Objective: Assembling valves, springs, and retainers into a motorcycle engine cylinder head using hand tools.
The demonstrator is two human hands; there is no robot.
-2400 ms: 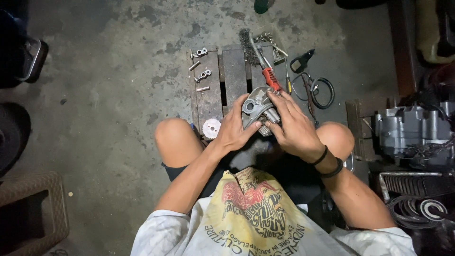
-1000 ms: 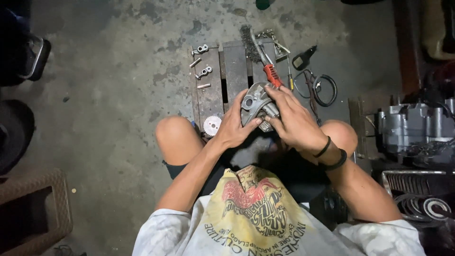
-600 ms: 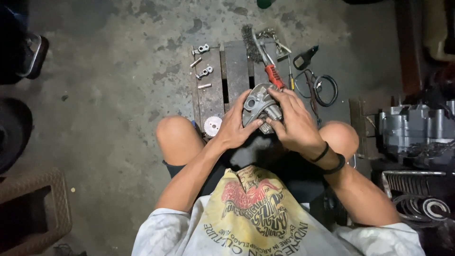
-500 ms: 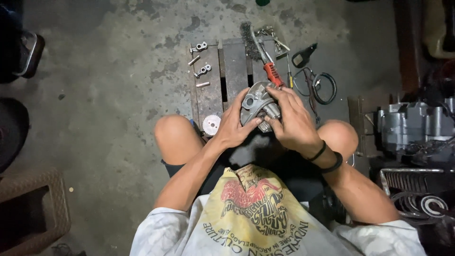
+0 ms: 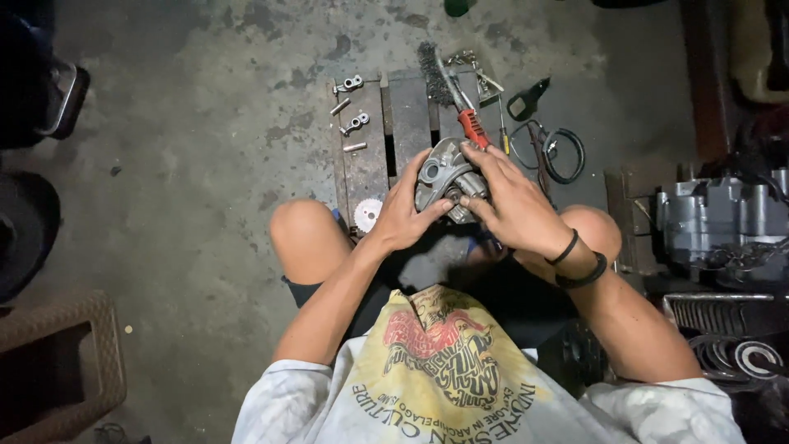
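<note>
A grey cast-metal engine part (image 5: 440,171) with round bores is held above my knees, in front of a low wooden plank stand (image 5: 366,164). My left hand (image 5: 404,212) grips its left side, thumb across the front. My right hand (image 5: 508,197) covers its right side, fingers curled over the top edge and thumb pressing near a bore at its centre. Two black bands circle my right wrist.
On the stand lie small metal rocker pieces and pins (image 5: 352,123), a toothed sprocket (image 5: 367,214), a wire brush (image 5: 429,66) and a red-handled tool (image 5: 472,125). A black cable loop (image 5: 559,154) lies on the concrete floor. An engine block (image 5: 723,222) stands right; a woven stool (image 5: 62,362) lower left.
Both hands stay on the metal part; my right fingers have shifted slightly over its top and the part has turned a little. Nothing else moved.
</note>
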